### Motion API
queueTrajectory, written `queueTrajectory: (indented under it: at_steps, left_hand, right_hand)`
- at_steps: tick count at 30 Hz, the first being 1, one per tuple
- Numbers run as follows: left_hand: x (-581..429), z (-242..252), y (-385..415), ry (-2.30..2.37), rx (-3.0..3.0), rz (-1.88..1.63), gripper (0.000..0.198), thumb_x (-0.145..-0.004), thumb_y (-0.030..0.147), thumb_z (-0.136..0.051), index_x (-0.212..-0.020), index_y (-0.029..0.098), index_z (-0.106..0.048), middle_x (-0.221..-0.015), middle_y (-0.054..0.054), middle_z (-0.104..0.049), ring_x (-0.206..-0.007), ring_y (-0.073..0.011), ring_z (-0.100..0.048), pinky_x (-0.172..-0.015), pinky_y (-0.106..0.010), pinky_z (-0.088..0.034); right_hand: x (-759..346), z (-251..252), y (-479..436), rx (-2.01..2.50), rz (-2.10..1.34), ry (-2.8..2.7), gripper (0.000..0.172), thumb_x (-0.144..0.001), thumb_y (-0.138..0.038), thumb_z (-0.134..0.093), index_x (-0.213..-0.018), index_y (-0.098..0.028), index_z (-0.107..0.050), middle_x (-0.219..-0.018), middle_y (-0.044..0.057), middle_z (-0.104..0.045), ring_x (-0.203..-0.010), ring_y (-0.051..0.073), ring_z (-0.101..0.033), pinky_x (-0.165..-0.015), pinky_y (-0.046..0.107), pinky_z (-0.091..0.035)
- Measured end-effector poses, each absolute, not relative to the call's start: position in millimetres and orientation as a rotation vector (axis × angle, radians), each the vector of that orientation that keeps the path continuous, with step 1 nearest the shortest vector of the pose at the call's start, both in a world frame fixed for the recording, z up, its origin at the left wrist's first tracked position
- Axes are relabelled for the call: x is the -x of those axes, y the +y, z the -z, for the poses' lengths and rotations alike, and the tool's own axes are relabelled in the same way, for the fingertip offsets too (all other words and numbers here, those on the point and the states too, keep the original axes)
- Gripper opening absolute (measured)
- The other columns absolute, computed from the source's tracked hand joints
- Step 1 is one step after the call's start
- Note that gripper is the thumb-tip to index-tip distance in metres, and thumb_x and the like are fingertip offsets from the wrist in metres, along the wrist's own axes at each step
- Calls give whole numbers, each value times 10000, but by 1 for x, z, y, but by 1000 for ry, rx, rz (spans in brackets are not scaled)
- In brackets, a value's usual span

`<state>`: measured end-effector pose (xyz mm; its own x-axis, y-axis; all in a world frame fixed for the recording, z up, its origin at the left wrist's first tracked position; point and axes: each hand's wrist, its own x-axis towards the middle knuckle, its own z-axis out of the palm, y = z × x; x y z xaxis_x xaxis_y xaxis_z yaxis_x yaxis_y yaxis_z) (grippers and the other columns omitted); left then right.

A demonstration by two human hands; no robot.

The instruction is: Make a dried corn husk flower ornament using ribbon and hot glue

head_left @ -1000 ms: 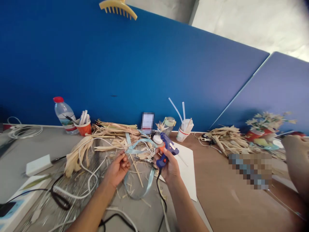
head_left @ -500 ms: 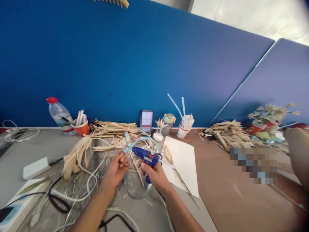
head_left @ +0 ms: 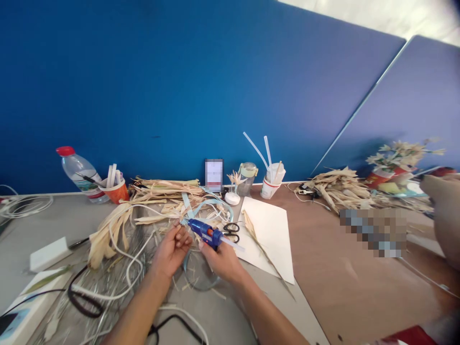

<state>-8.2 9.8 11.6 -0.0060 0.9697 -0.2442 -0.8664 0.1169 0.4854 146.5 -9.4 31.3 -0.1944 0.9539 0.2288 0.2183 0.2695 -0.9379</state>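
My right hand [head_left: 220, 258] grips a blue glue gun [head_left: 204, 232], its nozzle pointed left towards my left hand. My left hand [head_left: 172, 248] is closed in a pinch on the end of a light blue ribbon [head_left: 196, 211] that loops over the table beneath both hands. The gun's tip sits almost against my left fingertips. Dried straw strips [head_left: 161, 196] lie in a pile just behind my hands.
Black-handled scissors [head_left: 230, 230] rest beside a white sheet [head_left: 268, 237]. Behind stand a water bottle [head_left: 77, 171], an orange cup [head_left: 115, 190], a paper cup with glue sticks [head_left: 272, 181] and a blue partition [head_left: 179, 91]. White and black cables [head_left: 118, 273] trail left. Another person's arm [head_left: 443, 215] shows at right.
My right hand swung the glue gun from upright at the right to level, nozzle pointing left, and brought it up to my left fingertips. The view shifted slightly downward.
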Motion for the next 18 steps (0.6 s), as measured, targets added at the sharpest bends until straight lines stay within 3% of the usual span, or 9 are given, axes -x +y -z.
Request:
queueTrajectory:
  at_steps: [18]
  left_hand:
    - [4,-14,8,599,-264,-1441,153,-800,57,-570,-719,164,-498,-480,97,-382,-351,-28,-312,-445,-175,-370]
  right_hand:
    - [-144,-29,-7,1172,-951,-1680,93,-778,-272,-535,-747,-203,-590,-748,15,-591,-723,179,-532,-687,281,-411]
